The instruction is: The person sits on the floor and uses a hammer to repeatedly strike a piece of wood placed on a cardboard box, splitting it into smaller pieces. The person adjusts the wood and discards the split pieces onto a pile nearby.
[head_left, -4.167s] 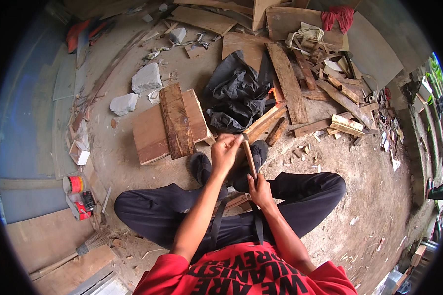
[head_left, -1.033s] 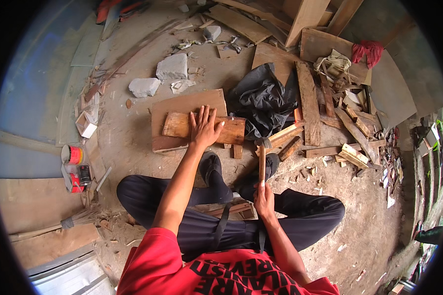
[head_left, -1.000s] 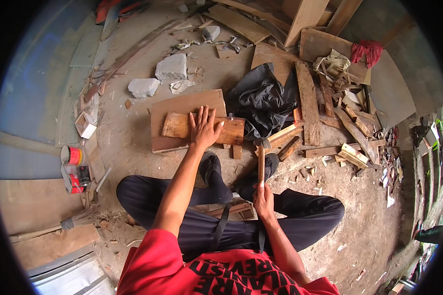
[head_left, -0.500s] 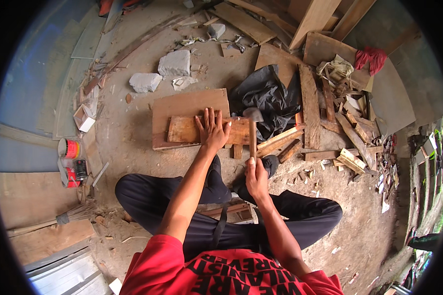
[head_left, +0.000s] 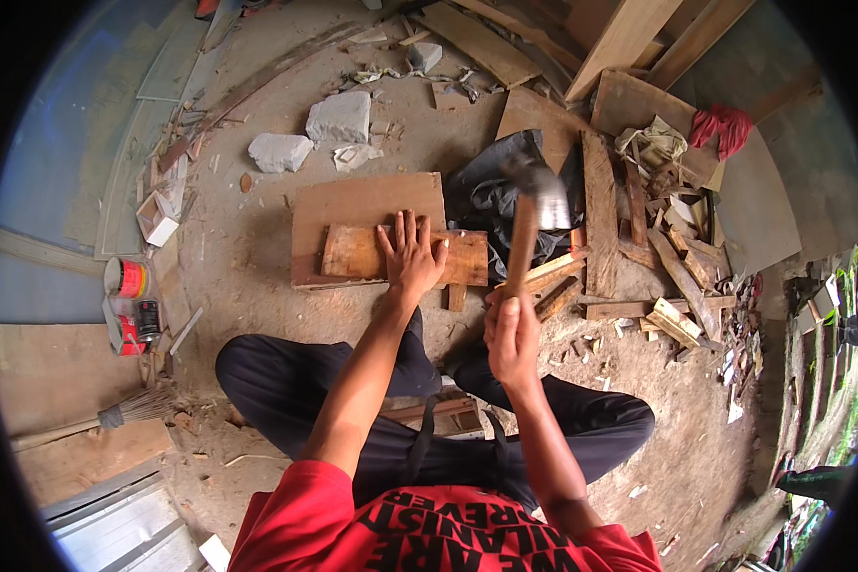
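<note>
My left hand lies flat with fingers spread on a short, weathered wooden plank. That plank rests across a larger brown board on the ground, its right end sticking out past the board. A small wood strip shows under the overhanging end. My right hand is wrapped round the wooden handle of a hammer. The hammer is raised to the right of the plank, apart from it, and its metal head is blurred.
Black plastic sheeting lies beyond the plank's right end. Scrap timber is heaped at the right. Broken white blocks sit on the floor ahead. Open cans and a broom are at the left.
The hammer has risen from the plank's right end and swung slightly right, my right hand lifting with it. My left hand stays on the plank.
</note>
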The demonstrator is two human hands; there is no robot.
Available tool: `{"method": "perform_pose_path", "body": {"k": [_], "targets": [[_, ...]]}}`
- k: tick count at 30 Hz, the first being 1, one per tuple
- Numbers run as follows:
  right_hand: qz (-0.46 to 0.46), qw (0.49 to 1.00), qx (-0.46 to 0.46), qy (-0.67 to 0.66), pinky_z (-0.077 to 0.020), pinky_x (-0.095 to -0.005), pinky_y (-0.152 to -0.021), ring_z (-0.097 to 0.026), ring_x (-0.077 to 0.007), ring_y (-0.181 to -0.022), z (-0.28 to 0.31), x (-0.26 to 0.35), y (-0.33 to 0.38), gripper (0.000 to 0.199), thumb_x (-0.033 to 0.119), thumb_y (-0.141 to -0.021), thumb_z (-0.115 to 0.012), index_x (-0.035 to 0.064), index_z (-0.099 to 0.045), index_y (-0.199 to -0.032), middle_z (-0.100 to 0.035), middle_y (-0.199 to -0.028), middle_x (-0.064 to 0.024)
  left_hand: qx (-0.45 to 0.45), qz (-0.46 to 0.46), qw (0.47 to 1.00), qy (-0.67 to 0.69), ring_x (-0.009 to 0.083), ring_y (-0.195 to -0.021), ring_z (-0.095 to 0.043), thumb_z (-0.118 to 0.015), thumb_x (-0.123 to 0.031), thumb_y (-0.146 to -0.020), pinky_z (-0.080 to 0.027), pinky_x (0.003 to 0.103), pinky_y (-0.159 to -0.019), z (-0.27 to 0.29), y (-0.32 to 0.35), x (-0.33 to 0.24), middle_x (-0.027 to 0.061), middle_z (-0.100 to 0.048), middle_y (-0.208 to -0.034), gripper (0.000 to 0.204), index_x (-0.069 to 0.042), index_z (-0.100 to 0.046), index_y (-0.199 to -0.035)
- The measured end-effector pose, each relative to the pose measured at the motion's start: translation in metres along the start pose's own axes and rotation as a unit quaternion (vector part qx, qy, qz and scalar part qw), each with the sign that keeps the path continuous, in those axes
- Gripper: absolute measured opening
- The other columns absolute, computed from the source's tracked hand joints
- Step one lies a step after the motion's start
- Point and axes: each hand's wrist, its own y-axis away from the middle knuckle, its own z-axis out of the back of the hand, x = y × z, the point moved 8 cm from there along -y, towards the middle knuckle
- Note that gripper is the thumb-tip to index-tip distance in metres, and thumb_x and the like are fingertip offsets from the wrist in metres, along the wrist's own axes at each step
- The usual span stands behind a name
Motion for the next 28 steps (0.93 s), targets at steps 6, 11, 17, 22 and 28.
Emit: {"method": "perform_pose_path", "body": {"k": [6,11,17,22,28], "targets": [[-0.347,0.938,0.018,-0.004,-0.0313,-0.0241,-0.042,-0.038,-0.0056,-0.047,-0.003,-0.071,0.062,0.044,0.046,-0.108,-0.045,0.0033,-0.056,-0.107,-0.043,-0.065,0.0027,-0.017,-0.008,1.000,0.000,0.0345,-0.154,-0.016,-0.039,-0.053,-0.101,-0.003,0.065,-0.121,-0.002,-0.002,0.002,0.0193,-0.028,-0.163,0.067,-0.008,-0.044,-0.151],[-0.222,0.974,0.010,-0.049,-0.0301,-0.0211,-0.041,-0.037,-0.0040,-0.047,0.004,0.017,0.037,0.041,0.040,-0.110,-0.042,0.0027,-0.057,-0.116,-0.043,-0.068,0.0027,-0.041,-0.016,0.999,0.011,0.0346,-0.152,-0.022,-0.046,-0.050,-0.099,-0.009,0.064,-0.121,0.004,-0.003,-0.003,0.0186,-0.033,-0.161,0.065,-0.008,-0.044,-0.149],[-0.111,0.994,-0.015,-0.008,-0.0318,-0.0204,-0.044,-0.037,-0.0034,-0.048,0.003,0.019,-0.010,0.039,0.039,-0.111,-0.040,0.0047,-0.057,-0.113,-0.042,-0.066,0.0040,-0.022,-0.010,1.000,0.011,0.0340,-0.153,-0.022,-0.046,-0.050,-0.099,-0.007,0.063,-0.122,0.004,-0.005,-0.004,0.0183,-0.032,-0.161,0.066,-0.008,-0.044,-0.150],[-0.285,0.955,0.035,0.069,-0.0301,-0.0223,-0.042,-0.035,-0.0044,-0.047,0.013,-0.064,0.033,0.042,0.042,-0.110,-0.043,0.0021,-0.057,-0.113,-0.041,-0.064,0.0040,-0.019,-0.008,1.000,0.008,0.0340,-0.153,-0.022,-0.046,-0.050,-0.099,-0.008,0.063,-0.122,0.002,-0.002,-0.004,0.0178,-0.032,-0.161,0.066,-0.009,-0.044,-0.150],[-0.269,0.959,0.004,-0.088,-0.0355,-0.0247,-0.042,-0.043,-0.0065,-0.047,0.019,0.020,0.049,0.050,0.048,-0.106,-0.048,0.0006,-0.058,-0.117,-0.047,-0.063,0.0007,0.026,0.005,1.000,0.010,0.0313,-0.155,-0.015,-0.045,-0.054,-0.098,-0.005,0.061,-0.123,-0.002,-0.007,-0.001,0.0165,-0.024,-0.165,0.070,-0.012,-0.041,-0.154]]}}
